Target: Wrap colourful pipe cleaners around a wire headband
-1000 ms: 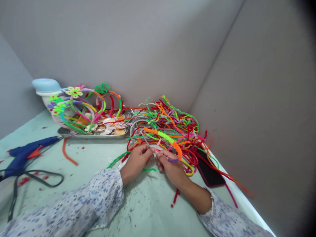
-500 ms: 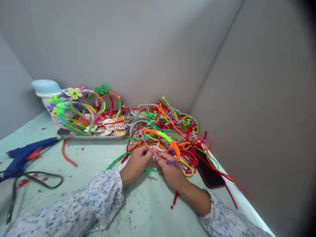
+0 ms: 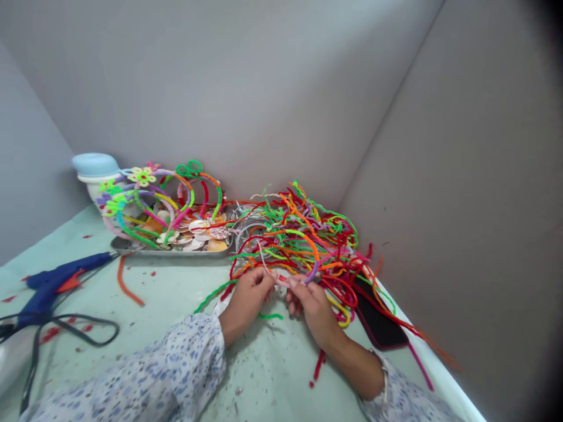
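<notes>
Between my hands is a curved headband (image 3: 314, 254) wrapped in orange, yellow-green and purple pipe cleaner, with a pink stretch and a bare pale end at the left. My left hand (image 3: 251, 293) pinches the headband near its pale end. My right hand (image 3: 310, 302) is closed on the pink stretch close to the purple part. The two sets of fingertips are almost touching. Just behind my hands spreads a tangled pile of pipe cleaners (image 3: 303, 217) in many colours, beside a coil of silvery wire (image 3: 250, 231). A green pipe cleaner (image 3: 215, 296) lies by my left wrist.
On the left, a metal tray (image 3: 176, 253) holds shells and several finished headbands (image 3: 132, 202). A blue glue gun (image 3: 48, 287) with a looping black cord lies nearer. Behind stands a white container (image 3: 94, 170) with a blue lid. A dark phone (image 3: 382, 322) lies at right.
The headband has turned in my hands, its curve now opening to the left. My fingertips have shifted slightly along it, and the view has tilted a little.
</notes>
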Demonstrator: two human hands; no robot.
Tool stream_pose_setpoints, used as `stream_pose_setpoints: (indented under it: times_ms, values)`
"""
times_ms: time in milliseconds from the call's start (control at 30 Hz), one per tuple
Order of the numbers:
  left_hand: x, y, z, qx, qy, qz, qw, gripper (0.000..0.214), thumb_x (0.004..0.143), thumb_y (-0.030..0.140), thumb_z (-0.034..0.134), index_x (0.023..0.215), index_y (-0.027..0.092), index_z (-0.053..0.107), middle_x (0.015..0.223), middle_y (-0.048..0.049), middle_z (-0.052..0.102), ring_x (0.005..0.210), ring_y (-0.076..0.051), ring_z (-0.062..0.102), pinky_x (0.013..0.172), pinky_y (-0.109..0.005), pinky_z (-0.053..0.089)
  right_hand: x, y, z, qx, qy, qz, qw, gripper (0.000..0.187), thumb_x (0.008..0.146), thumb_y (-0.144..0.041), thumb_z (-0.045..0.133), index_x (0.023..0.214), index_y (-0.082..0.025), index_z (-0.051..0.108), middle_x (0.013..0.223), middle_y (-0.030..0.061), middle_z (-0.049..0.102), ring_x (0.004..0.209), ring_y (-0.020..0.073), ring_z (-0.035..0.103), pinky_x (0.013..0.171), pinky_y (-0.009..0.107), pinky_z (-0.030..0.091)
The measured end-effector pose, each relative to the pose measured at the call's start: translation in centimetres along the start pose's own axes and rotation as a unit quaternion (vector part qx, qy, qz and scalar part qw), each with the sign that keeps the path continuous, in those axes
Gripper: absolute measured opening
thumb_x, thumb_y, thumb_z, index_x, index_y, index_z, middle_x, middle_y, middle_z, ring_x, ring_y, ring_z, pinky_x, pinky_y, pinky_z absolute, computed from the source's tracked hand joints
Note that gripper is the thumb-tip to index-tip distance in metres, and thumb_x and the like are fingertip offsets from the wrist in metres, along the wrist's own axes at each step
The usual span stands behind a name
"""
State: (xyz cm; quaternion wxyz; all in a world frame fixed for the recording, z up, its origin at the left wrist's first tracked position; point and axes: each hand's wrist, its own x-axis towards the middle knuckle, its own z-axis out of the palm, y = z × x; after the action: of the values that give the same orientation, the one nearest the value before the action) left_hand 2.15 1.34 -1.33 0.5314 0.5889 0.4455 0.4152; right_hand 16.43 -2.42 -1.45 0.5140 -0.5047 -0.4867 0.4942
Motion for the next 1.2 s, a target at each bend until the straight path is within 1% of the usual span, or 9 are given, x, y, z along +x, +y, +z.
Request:
stream_pose_setpoints:
  times_ms: [133,233,333,400,533,700,867,1033,1200]
  values:
    - [-0.06,0.08,-0.05,0.01,0.005,-0.009,1.0,0.031,0.08,0.043,0.048,0.063,0.017,0.047,0.053,0.0052,0.042,0.049,-0.009,0.038,0.047,-0.021,0.029,0.25,0.17,0.0,0.013,0.004,0.01,1.0,0.026,0.081,-0.041,0.052,0.078,-0.015,0.053,0.059,-0.003,0.053,0.044,0.0078,0.046,0.042,0.02,0.033]
    - [-0.3,0.35,0.04,0.033,0.01,0.002,0.999,0.034,0.081,0.045,0.047,0.064,0.016,0.049,0.053,0.0048,0.042,0.049,-0.009,0.038,0.047,-0.021,0.028,0.37,0.21,-0.02,0.012,0.003,0.019,1.0,0.026,0.081,-0.041,0.051,0.08,-0.015,0.053,0.059,-0.0034,0.052,0.043,0.0075,0.045,0.042,0.019,0.032]
    - [-0.5,0.52,0.15,0.058,-0.004,0.012,0.998,0.034,0.082,0.044,0.045,0.064,0.016,0.051,0.053,0.0045,0.042,0.05,-0.01,0.038,0.047,-0.021,0.028,0.37,0.19,0.0,0.009,0.001,0.025,1.0,0.025,0.082,-0.04,0.05,0.081,-0.016,0.052,0.059,-0.0037,0.052,0.043,0.0075,0.044,0.042,0.02,0.032]
    - [-0.5,0.46,0.18,0.061,-0.006,0.007,0.998,0.034,0.082,0.043,0.045,0.063,0.016,0.049,0.052,0.0047,0.041,0.049,-0.01,0.037,0.046,-0.021,0.028,0.34,0.16,0.01,0.001,-0.007,0.026,1.0,0.023,0.082,-0.039,0.05,0.082,-0.015,0.053,0.059,-0.0037,0.051,0.043,0.0076,0.044,0.042,0.02,0.032]
    - [-0.23,0.24,0.17,0.054,0.007,0.004,0.998,0.033,0.082,0.041,0.045,0.059,0.017,0.044,0.052,0.005,0.04,0.049,-0.009,0.036,0.047,-0.021,0.028,0.3,0.04,-0.02,-0.018,-0.029,0.015,0.999,0.018,0.082,-0.033,0.049,0.085,-0.016,0.054,0.059,-0.0042,0.05,0.046,0.0083,0.045,0.045,0.021,0.034]
    - [-0.19,0.32,0.15,0.061,0.012,-0.004,0.998,0.031,0.081,0.038,0.046,0.057,0.017,0.042,0.05,0.0054,0.038,0.048,-0.009,0.035,0.046,-0.021,0.026,0.38,-0.01,-0.04,-0.056,-0.048,0.003,0.997,0.016,0.083,-0.031,0.049,0.083,-0.017,0.054,0.054,-0.0052,0.047,0.047,0.0096,0.045,0.048,0.021,0.035]
    - [-0.33,0.51,0.11,0.056,0.014,-0.01,0.998,0.028,0.08,0.036,0.047,0.058,0.017,0.043,0.051,0.0054,0.038,0.048,-0.009,0.034,0.046,-0.021,0.025,0.23,0.14,0.13,-0.069,-0.036,0.011,0.997,0.014,0.082,-0.03,0.049,0.077,-0.017,0.053,0.051,-0.0061,0.045,0.045,0.0094,0.043,0.045,0.021,0.034]
    - [-0.16,0.5,0.09,0.07,0.008,-0.016,0.997,0.03,0.079,0.038,0.047,0.058,0.017,0.045,0.051,0.005,0.038,0.049,-0.009,0.033,0.046,-0.022,0.024,0.18,0.18,0.14,-0.08,-0.029,0.003,0.996,0.016,0.082,-0.031,0.05,0.076,-0.017,0.053,0.049,-0.0063,0.045,0.045,0.0097,0.043,0.046,0.021,0.034]
    - [-0.14,0.25,0.13,0.062,-0.01,-0.032,0.997,0.033,0.079,0.038,0.046,0.054,0.018,0.04,0.049,0.0054,0.035,0.045,-0.009,0.032,0.044,-0.022,0.023,0.1,-0.4,0.14,-0.064,-0.025,0.005,0.998,0.016,0.081,-0.032,0.051,0.076,-0.017,0.053,0.051,-0.0057,0.046,0.046,0.0097,0.044,0.047,0.021,0.035]
